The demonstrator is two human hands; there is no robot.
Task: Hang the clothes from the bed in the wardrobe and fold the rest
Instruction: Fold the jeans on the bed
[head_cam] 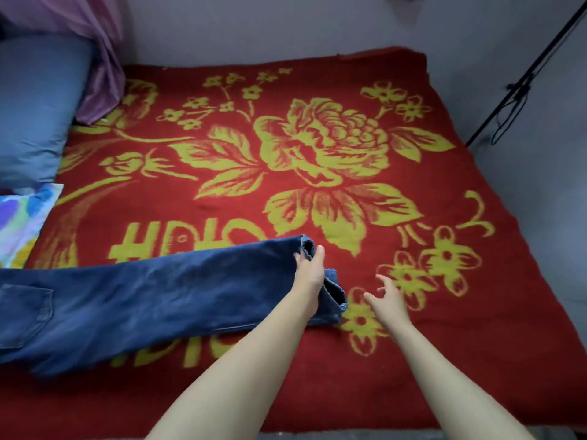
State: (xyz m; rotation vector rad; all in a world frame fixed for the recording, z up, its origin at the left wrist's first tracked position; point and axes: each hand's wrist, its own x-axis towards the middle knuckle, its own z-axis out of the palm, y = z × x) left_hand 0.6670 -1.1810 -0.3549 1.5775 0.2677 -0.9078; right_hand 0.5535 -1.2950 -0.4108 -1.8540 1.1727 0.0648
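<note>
Jeans: dark blue denim, which lay flat across the lower left of the frame on the bed, legs stretched toward the centre and the waist end running off the left edge.
Pocket: a stitched back pocket faced up at the far left of the denim.
Hems: the leg ends sat bunched and folded over near the frame's centre, where the left hand met them.
Left hand: it gripped the leg ends, thumb curled over the top fold and the fingers tucked out of sight behind the cloth.
Right hand: fingers were apart and loosely spread just right of the hems, holding nothing; whether it touched the blanket could not be told.
Blanket: red with a large yellow rose and small flowers, it covered the whole bed under the jeans.
Writing: big blocky yellow characters ran across the blanket's lower left, upside down from this view and partly covered by the denim, so no whole word could be read.
Blue pillow: it rested at the upper left.
Purple cloth: it hung down beside the pillow, its end touching the blanket.
Patterned fabric: blue, white and yellow, at the left edge below the pillow.
Black pole: it slanted across the upper right against the pale wall, with a cord tied to it.
</note>
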